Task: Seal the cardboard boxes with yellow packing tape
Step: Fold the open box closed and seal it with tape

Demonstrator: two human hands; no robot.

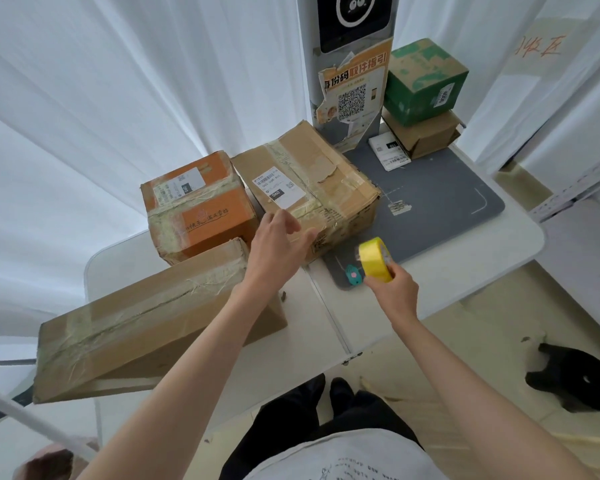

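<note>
**Tape roll in the right hand, left hand reaching for the middle box**

The right hand [394,294] grips the yellow tape roll [376,259] with its fingers curled round the lower edge, holding it up just above the near edge of the grey mat [447,188]. No loose end of tape can be made out leading off the roll.

The left hand [278,244] is stretched forward with its fingers straight and slightly spread, holding nothing, its fingertips at the near corner of the large brown box [309,181]; whether they actually touch the cardboard I cannot tell. That box lies at about 10 o'clock from the roll and just beside it, with its long axis running from roughly 10 o'clock to 4 o'clock across the tabletop [305,327]. The left hand is the nearer of the two to it, so it looks set to steady or turn the box while the right brings the roll over.

An orange box [201,202] stands against the brown one at 9 o'clock, and a long flat box [142,327] lies nearer the person, overhanging the tabletop edge. All three carry older tape along their seams. A small teal tool [354,274] rests on the mat just beside the roll, possibly a cutter. A green box [425,79] sits stacked on another at the far 1 o'clock corner.
</note>
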